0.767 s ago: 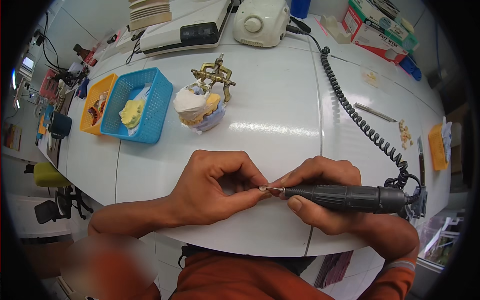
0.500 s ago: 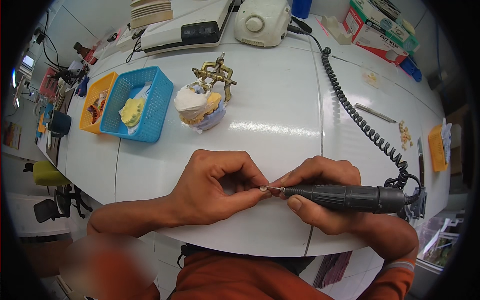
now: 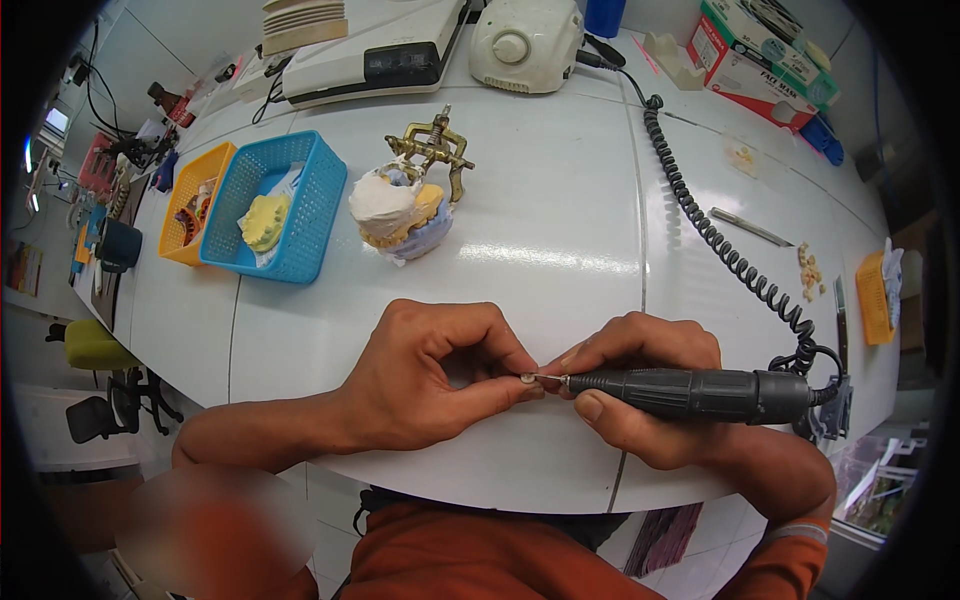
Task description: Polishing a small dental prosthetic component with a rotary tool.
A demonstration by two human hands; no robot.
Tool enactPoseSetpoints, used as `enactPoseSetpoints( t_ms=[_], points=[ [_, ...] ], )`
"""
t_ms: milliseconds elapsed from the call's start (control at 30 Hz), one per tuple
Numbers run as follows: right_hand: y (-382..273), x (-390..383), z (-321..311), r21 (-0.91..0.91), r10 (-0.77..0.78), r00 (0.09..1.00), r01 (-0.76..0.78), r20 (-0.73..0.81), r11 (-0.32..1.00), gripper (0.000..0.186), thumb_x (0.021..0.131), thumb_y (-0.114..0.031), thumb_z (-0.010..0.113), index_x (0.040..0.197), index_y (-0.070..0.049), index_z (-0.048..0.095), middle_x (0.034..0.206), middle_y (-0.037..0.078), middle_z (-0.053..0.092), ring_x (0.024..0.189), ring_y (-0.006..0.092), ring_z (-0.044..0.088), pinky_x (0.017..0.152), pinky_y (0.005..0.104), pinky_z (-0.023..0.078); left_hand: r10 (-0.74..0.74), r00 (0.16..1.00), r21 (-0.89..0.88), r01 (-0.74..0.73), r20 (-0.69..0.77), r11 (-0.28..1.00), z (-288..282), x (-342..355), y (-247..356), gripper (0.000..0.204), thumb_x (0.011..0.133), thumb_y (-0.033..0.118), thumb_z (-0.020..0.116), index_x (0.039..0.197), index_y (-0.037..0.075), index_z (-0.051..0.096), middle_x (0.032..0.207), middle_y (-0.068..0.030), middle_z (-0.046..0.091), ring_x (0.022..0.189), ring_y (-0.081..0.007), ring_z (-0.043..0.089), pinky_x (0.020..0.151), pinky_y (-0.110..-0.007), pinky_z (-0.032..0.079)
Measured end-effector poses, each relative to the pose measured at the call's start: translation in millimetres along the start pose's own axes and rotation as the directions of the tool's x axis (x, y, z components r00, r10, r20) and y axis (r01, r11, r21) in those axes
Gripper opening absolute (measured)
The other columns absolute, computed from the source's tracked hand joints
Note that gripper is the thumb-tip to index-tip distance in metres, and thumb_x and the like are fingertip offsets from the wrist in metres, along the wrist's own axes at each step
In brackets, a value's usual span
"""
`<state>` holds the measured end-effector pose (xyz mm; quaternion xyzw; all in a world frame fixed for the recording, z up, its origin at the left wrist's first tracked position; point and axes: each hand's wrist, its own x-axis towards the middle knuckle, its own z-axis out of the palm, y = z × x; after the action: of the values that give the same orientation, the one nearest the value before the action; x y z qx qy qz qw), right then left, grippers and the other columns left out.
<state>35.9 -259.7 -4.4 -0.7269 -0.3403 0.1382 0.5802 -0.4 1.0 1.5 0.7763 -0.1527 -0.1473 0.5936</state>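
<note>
Between the thumb and fingertips of my left hand (image 3: pixel 430 375) is a tiny off-white piece that looks like an artificial tooth (image 3: pixel 527 378). My right hand (image 3: pixel 650 385) grips a black rotary handpiece (image 3: pixel 690 395) lying sideways, thumb below and fingers above its front end. The thin metal bur (image 3: pixel 550 377) at its tip meets or nearly meets the tooth; exact contact is too small to tell. Beyond my left hand stands a dental cast (image 3: pixel 405 215) in white, yellow and bluish plaster, mounted on a brass articulator (image 3: pixel 432 150).
A coiled black cord (image 3: pixel 715 230) runs from the handpiece to a cream control unit (image 3: pixel 525 45) at the back. Blue (image 3: pixel 325 215) and yellow (image 3: pixel 172 240) baskets stand left. Right lie a metal tool (image 3: pixel 750 226), small tooth-like pieces (image 3: pixel 810 272), a knife (image 3: pixel 841 310) and an orange basket (image 3: pixel 873 300).
</note>
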Motion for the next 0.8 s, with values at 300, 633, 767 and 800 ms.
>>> enactPoseSetpoints(
  t_ms=[300,633,767,800],
  points=[
    [1.5,1.4,-1.9,-0.004,-0.038,0.999,0.038,0.013,0.999,0.023,0.089,-0.015,0.077,0.106,0.0,0.072,0.085,0.012,0.078,0.072,0.017,0.077,0.067,0.0286,0.06,0.022,1.0,-0.001,-0.022,0.009,1.0,-0.8,0.7,-0.5,0.01,0.089,-0.002,0.081,0.096,-0.003,0.073,0.092,-0.0117,0.079,0.085,-0.0145,0.077,0.076,-0.027,0.062],
    [1.3,0.9,0.2,0.01,-0.015,1.0,0.015,-0.015,1.0,0.022,0.09,-0.014,0.076,0.106,0.0,0.072,0.085,0.012,0.078,0.071,0.0169,0.077,0.066,0.0282,0.06,-0.008,1.0,-0.027,0.008,0.007,1.0,-0.5,0.2,-0.2,0.01,0.089,-0.002,0.081,0.095,-0.002,0.072,0.092,-0.0116,0.079,0.086,-0.0142,0.077,0.076,-0.027,0.062],
    [0.8,0.4,-0.3,0.019,-0.018,1.0,0.018,0.002,1.0,0.022,0.09,-0.015,0.077,0.106,0.0,0.072,0.084,0.012,0.077,0.071,0.0167,0.076,0.066,0.0284,0.06,-0.006,1.0,-0.013,0.006,0.011,1.0,-0.4,0.0,-0.8,0.011,0.089,-0.002,0.081,0.096,-0.002,0.072,0.092,-0.0115,0.079,0.086,-0.0138,0.077,0.075,-0.027,0.061],
    [0.3,0.3,0.0,0.02,0.002,1.0,-0.002,-0.005,1.0,0.022,0.09,-0.015,0.077,0.105,0.0,0.072,0.084,0.012,0.077,0.071,0.0167,0.076,0.066,0.0285,0.06,-0.006,1.0,-0.013,0.006,0.01,1.0,-0.4,0.1,-0.5,0.011,0.089,-0.002,0.081,0.096,-0.002,0.072,0.092,-0.0115,0.079,0.086,-0.0138,0.077,0.075,-0.027,0.061]
  ],
)
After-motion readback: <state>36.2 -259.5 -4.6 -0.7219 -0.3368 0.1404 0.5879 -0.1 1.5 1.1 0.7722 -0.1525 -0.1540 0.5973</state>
